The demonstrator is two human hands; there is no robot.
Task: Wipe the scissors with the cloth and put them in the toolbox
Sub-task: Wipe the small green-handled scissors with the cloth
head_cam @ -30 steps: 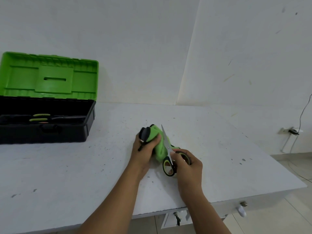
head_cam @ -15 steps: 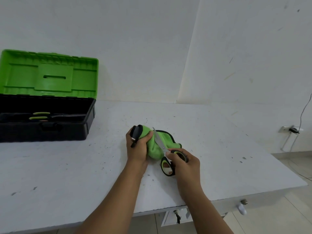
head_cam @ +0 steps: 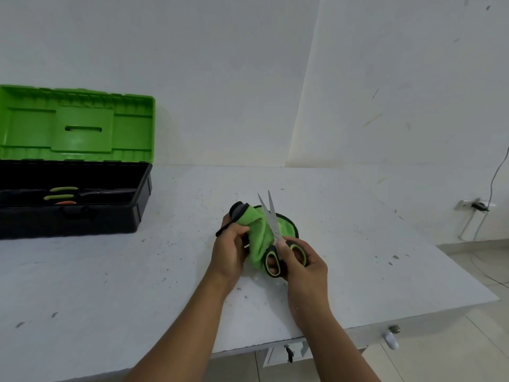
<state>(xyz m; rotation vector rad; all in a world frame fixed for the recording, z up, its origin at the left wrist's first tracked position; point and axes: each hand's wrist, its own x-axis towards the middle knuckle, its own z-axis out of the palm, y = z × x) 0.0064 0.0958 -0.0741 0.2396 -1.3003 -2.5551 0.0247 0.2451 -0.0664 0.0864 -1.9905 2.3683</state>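
We see the scissors [head_cam: 271, 232] near the middle of the white table [head_cam: 110, 271], blades slightly parted and pointing up and away from us, their black-and-green handles low toward us. They lie against the green cloth [head_cam: 259, 235], which has a dark edge and is bunched up just left of the blades. The right hand [head_cam: 300, 267] grips the scissors by the handles, fingers curled through and around the loops. The left hand [head_cam: 230, 252] clutches the cloth, its fingers closed on the bunched fabric.

The table is speckled with small dark marks and stands in a corner of plain white walls [head_cam: 220, 64]. On the right wall we see a socket [head_cam: 468, 204] with a plug and a cable hanging down, above a tiled floor [head_cam: 473, 354].

Well apart on the left, the toolbox [head_cam: 110, 216] sits on the table, its black body open and its green lid [head_cam: 77, 125] standing upright. Inside we make out a few tools with green and orange handles [head_cam: 62, 195].
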